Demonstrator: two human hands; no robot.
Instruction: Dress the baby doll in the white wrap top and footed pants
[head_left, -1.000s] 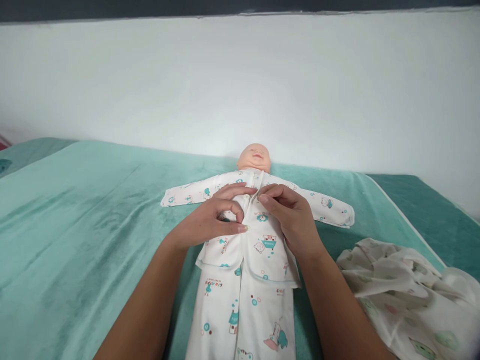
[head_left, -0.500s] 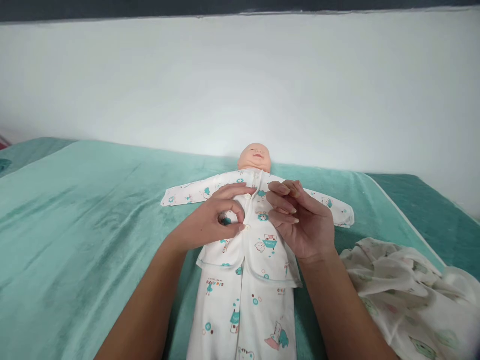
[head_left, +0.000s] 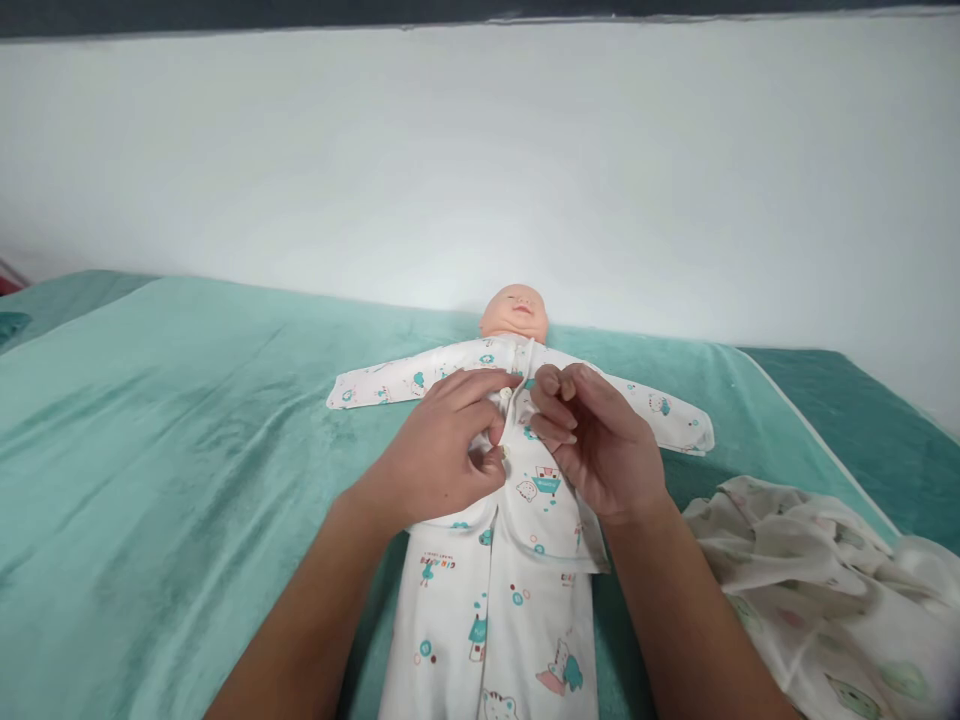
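A doll (head_left: 516,311) lies on its back in a white printed button-up shirt (head_left: 547,505) and matching trousers (head_left: 450,625). My left hand (head_left: 450,440) rests over the shirt's front edge, its thumb and fingers bent in around the cloth beside a small button (head_left: 505,453). Another button (head_left: 506,392) shows just above its curled fingers. On the other side of the front opening, my right hand (head_left: 600,435) hovers palm inward, fingers curled and thumb tip against the index finger. I see nothing between them.
Under the doll is a light green blanket (head_left: 187,450) with a darker green border (head_left: 840,410). To the right of my right forearm lies a crumpled white printed cloth (head_left: 832,580). A white wall (head_left: 480,170) rises behind the doll's head.
My left hand has moved slightly right, and its thumb and fingers have drawn closer together at the shirt front. My right hand stays nearly in place, still curled.
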